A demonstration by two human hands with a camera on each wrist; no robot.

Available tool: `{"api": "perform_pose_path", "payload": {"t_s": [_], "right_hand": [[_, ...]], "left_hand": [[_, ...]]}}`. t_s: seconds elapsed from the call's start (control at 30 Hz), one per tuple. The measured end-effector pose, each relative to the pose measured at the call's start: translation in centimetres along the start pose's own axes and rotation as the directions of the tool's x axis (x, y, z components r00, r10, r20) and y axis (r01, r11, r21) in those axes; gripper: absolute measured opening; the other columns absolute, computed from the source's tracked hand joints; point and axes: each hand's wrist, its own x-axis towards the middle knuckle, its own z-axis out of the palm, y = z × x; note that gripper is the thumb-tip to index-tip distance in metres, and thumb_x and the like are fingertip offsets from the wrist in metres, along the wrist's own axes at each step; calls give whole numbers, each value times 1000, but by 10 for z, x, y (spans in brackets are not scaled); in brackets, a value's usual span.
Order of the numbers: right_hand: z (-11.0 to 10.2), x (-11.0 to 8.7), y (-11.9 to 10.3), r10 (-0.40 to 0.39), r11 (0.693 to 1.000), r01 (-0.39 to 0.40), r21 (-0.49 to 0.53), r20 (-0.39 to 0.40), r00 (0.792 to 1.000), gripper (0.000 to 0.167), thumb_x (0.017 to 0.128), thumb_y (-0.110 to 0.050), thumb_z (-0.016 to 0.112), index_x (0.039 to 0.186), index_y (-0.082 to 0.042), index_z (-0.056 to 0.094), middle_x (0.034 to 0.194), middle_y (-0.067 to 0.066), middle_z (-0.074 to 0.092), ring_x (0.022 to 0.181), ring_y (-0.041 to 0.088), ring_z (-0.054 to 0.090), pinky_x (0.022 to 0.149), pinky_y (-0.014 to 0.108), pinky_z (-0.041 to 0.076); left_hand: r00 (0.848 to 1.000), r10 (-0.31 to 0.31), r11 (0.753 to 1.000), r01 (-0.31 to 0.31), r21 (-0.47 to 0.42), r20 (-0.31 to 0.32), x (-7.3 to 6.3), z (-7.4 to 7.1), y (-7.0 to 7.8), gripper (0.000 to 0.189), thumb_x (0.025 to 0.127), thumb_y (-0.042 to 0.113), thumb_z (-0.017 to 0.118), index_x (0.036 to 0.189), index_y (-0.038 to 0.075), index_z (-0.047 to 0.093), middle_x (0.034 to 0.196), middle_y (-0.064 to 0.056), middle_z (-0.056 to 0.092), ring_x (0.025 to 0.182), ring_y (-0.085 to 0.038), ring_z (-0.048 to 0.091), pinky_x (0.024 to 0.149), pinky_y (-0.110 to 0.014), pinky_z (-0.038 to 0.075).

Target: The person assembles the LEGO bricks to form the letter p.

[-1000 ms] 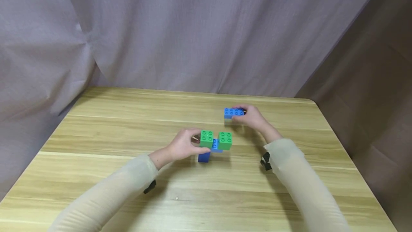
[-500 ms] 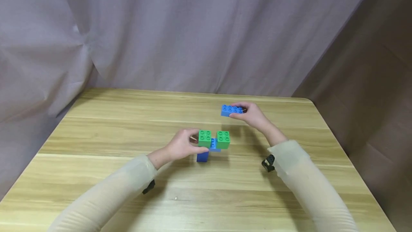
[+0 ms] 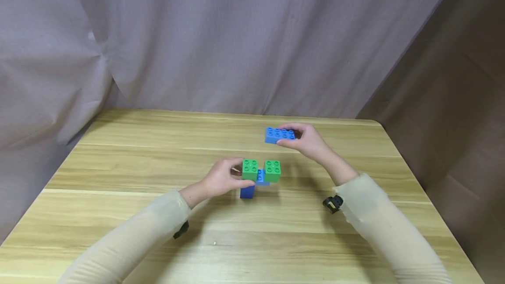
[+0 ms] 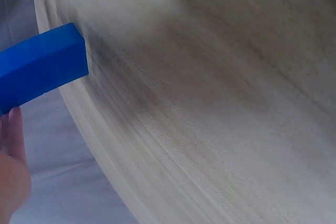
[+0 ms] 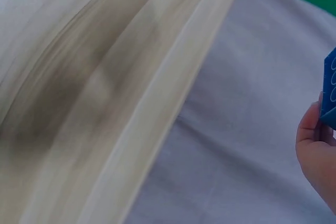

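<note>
My left hand (image 3: 224, 178) grips a small block structure near the middle of the table, thumb at the front of its left green block (image 3: 250, 170). A second green block (image 3: 272, 171) stands to the right, with a blue block (image 3: 260, 177) beneath and between the two. Below the left side, a blue column (image 3: 247, 191) reaches down; the left wrist view shows this blue column (image 4: 44, 61) close up. Behind and to the right, my right hand (image 3: 305, 140) pinches a loose blue brick (image 3: 278, 135) by its right end, studs up, raised above the table and apart from the structure.
The wooden table (image 3: 118, 165) ends at a grey curtain (image 3: 221, 43) along the back. A darker curtain (image 3: 446, 100) hangs at the right. One tiny pale speck (image 3: 215, 243) lies near the front of the table.
The right hand has lifted the loose blue brick off the table area at the back and shifted it slightly left. The left hand has kept its grip on the structure, nearly still.
</note>
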Motion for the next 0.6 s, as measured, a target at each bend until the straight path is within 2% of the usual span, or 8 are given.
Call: {"api": "perform_pose_path", "payload": {"t_s": [0.17,0.33,0.6], "right_hand": [[2,-8,-12,-64,998,63,25,21,998,42,82,-17,72,119,-1,60,116,18,61,87,16,55,73,17,49],[5,-15,-20,-87,996,85,35,34,996,42,81,-16,72,119,-2,60,121,17,58,93,19,55,77,19,49],[12,-24,-29,-135,990,133,42,46,990,40,80,-13,73,116,-1,61,114,16,61,89,18,54,76,22,49]], "left_hand": [[1000,-3,1000,3,8,-2,1,0,1,39,75,21,78,106,3,63,96,-10,69,87,-19,67,76,-18,56],[1000,-2,1000,2,26,4,2,-1,1,40,75,22,78,107,2,63,96,-11,69,86,-19,67,75,-17,56],[1000,14,999,-14,38,11,2,-2,1,40,75,22,78,108,3,63,95,-10,70,84,-17,67,73,-17,56]]}}
